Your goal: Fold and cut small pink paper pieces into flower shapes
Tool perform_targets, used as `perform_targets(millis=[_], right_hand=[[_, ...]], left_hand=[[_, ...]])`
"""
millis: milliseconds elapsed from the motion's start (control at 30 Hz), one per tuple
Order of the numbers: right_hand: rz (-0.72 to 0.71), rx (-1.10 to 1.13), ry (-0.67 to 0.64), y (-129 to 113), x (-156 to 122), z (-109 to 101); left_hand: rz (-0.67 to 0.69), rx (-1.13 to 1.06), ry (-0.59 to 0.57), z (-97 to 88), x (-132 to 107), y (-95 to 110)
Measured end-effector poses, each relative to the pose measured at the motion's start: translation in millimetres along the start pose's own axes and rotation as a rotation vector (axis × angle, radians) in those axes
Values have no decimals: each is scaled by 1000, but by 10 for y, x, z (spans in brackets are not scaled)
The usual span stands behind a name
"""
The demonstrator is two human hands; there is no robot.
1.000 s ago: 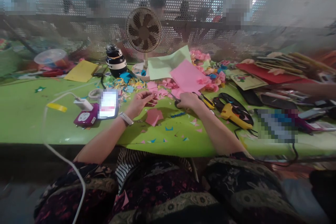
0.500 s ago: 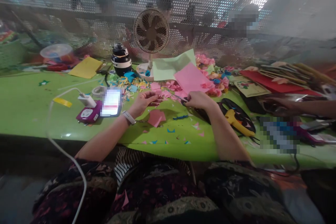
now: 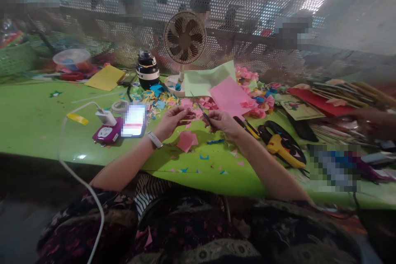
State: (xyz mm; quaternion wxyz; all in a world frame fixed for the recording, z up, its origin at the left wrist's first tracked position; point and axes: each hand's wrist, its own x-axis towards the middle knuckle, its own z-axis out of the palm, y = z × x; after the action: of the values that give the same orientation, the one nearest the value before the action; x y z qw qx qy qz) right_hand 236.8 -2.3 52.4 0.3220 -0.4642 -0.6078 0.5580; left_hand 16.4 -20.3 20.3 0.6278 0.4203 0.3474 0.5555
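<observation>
Both hands are raised just above the green table [image 3: 37, 123], close together but not touching. The left hand [image 3: 172, 120] is pinched, thumb against fingers, on a small pink paper piece [image 3: 186, 121], holding it level and clear of the surface, probably so its edge faces the other hand. The right hand [image 3: 223, 123] is closed around the handles of the scissors [image 3: 202, 111], whose blades slant up and to the left and end near the paper; I cannot tell whether the blades are parted. Directly below the hands lies a folded pink stack [image 3: 186, 140] among loose coloured scraps [image 3: 202, 157], within easy reach. The phone [image 3: 133, 120] leans on a purple charger [image 3: 104, 134] by the left wrist, screen towards the person. Behind are a small fan [image 3: 185, 39], a black flask [image 3: 147, 71], a large pink sheet [image 3: 230, 97] and paper flowers [image 3: 251, 109]. A yellow glue gun [image 3: 283, 149] and its cord crowd the right forearm's side. A co-worker's hand [image 3: 375, 122] rests at the far right, well apart.
</observation>
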Motion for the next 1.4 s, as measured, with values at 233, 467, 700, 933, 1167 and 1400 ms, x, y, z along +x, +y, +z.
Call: perform_targets(millis=[233, 467, 700, 933, 1167, 1400], right_hand=[[0, -59, -77, 154, -132, 171], [-21, -134, -101, 183, -155, 200], [-34, -157, -97, 163, -196, 211], [-70, -168, -94, 216, -172, 226], [-89, -206, -74, 241, -158, 234], [-119, -198, -54, 241, -172, 254]], left_hand=[[50, -43, 14, 39, -33, -28], [18, -39, 18, 105, -81, -54], [26, -47, 39, 127, -98, -70], [13, -49, 55, 126, -99, -81], [-5, -76, 69, 144, -110, -56], [7, -77, 53, 149, -124, -55]])
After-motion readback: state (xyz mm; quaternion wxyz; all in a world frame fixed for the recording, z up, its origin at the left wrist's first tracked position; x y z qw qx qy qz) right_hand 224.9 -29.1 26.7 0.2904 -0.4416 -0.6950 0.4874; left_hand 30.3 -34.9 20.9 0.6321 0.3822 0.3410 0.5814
